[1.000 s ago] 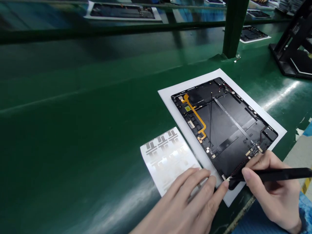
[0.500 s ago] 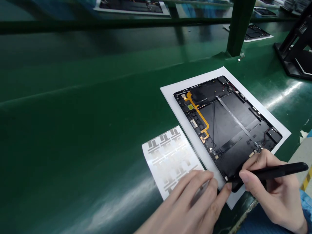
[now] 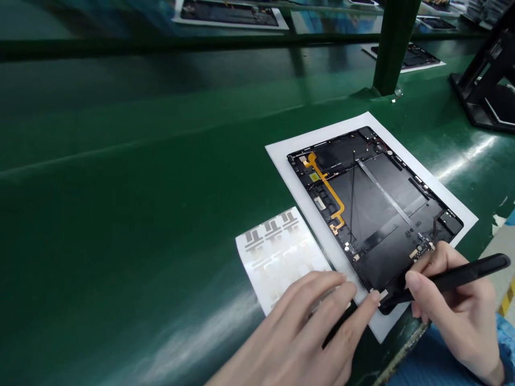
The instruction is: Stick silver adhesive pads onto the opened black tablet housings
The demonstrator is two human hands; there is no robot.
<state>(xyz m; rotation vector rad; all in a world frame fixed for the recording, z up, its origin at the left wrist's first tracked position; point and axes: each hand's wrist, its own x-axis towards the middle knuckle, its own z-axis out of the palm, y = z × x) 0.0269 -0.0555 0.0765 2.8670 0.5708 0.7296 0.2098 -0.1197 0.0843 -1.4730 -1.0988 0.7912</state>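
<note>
A black tablet back housing (image 3: 386, 236) lies open side up on a white sheet (image 3: 277, 153), with an orange flex cable (image 3: 333, 195) along its left side. My left hand (image 3: 306, 332) reaches over, its index fingertip pressing the housing's near corner beside a small silvery piece (image 3: 383, 296). Its other fingers curl over a dark strip-like thing, mostly hidden. My right hand (image 3: 462, 311) is closed around a slim black pen-like tool (image 3: 470, 273), its tip pointing at that same corner. Partly under my left hand is a white sticker sheet (image 3: 277, 262) with grey T-shaped pieces.
A green post (image 3: 396, 48) rises from the green bench (image 3: 140, 214) behind the housing. Another housing (image 3: 418, 55) lies past the post, and a black stand (image 3: 486, 80) is at the far right. One more housing (image 3: 229, 13) is on the far side.
My right hand and its tool have shifted slightly right, away from the corner. The silvery piece now shows beside my left index fingertip, which has moved slightly up and left.
</note>
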